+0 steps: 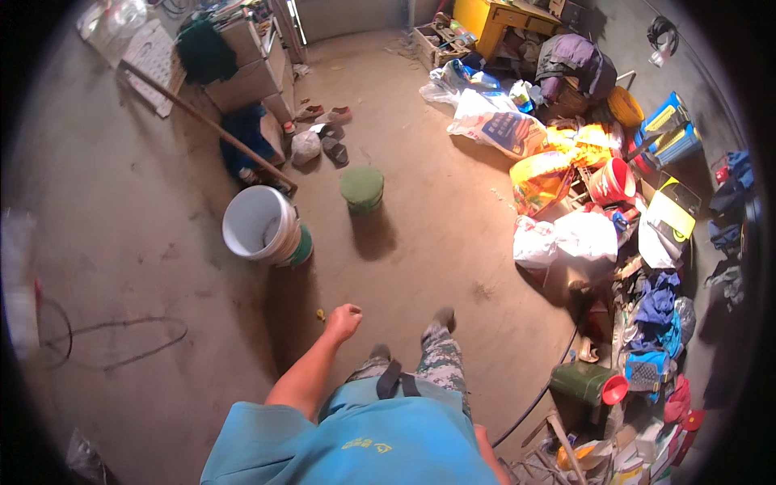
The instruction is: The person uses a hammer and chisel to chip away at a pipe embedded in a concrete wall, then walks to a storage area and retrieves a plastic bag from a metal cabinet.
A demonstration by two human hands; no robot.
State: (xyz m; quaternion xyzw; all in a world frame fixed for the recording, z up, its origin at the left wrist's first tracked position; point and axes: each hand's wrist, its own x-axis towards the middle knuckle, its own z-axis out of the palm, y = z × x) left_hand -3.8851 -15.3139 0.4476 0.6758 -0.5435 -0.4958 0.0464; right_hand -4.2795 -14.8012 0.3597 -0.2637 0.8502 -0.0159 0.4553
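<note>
My left hand (345,322) hangs in front of me over the floor, its fingers curled closed with nothing visible in them. Of my right arm only a strip of forearm (488,454) shows beside the blue shirt; the hand itself is out of sight. Nearest to my left hand, though apart from it, stands a white bucket (284,234) with a green band low on its side. A round stool (361,187) with a green padded top stands ahead of me. A small yellow scrap (321,314) lies on the floor by my left hand.
Along the right wall runs a heap of sacks (503,129), bags, clothes and a red bucket (612,181). A green canister (584,383) lies nearer. A wooden pole (202,121) leans at the left near drawers (250,77) and shoes (333,145). A yellow desk (501,23) stands behind.
</note>
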